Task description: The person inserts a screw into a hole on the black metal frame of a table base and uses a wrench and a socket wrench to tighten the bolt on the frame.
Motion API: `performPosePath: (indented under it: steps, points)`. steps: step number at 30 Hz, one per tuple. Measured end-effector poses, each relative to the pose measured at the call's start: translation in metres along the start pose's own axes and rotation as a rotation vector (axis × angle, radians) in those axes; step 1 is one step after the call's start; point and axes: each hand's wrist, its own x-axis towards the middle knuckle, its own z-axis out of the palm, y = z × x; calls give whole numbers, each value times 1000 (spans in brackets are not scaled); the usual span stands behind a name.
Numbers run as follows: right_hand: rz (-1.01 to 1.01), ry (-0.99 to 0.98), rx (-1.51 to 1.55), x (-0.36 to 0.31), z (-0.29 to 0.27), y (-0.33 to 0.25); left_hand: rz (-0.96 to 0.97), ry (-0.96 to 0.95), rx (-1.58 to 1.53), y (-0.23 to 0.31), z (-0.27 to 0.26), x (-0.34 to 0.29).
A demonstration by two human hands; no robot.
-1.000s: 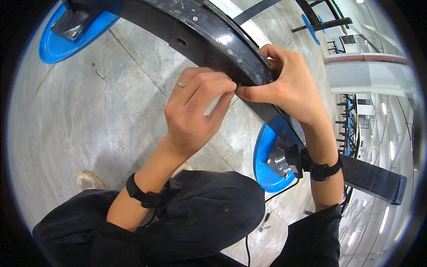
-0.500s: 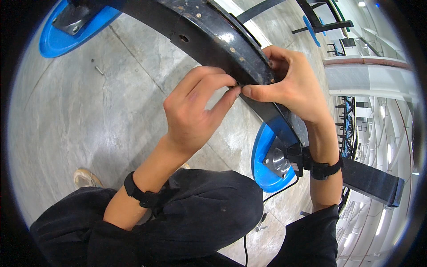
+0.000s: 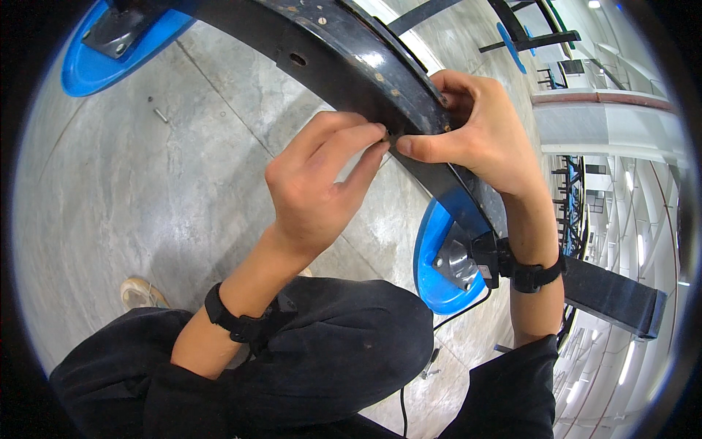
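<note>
A black metal beam (image 3: 351,66) with scuffs and bolt holes runs slantwise from the upper left to the lower right. My left hand (image 3: 314,172) is closed in a pinch, thumb against fingertips, right beside the beam's near side. A small dark bit shows at those fingertips, too small to name. My right hand (image 3: 490,139) grips the beam from its right side. Its thumb lies along the near side, close to the left fingertips, while the other fingers curl over the far edge, their tips partly hidden.
Blue round discs with metal brackets join the beam, one at upper left (image 3: 128,55) and one (image 3: 446,256) below my right hand. On the concrete floor lies a small metal pin (image 3: 161,115). A black cable (image 3: 461,313) hangs near my knee. More black frames (image 3: 526,36) stand farther off.
My left fingertips have drawn back slightly to the left, opening a small gap from the right thumb. The right hand keeps its grip on the beam.
</note>
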Motion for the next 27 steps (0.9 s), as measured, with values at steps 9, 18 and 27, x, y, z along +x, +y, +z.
performPosePath:
  steps: [9, 18, 27]
  points:
    - [3, 101, 33, 0, 5, -2, -127, 4, -64, 5, 1, -1]
    - [9, 100, 48, 0, 6, 1, -26, 9, -36, 1, 1, 2]
    - [17, 75, 87, -1, 5, -3, 96, -65, 62, -2, -5, 4]
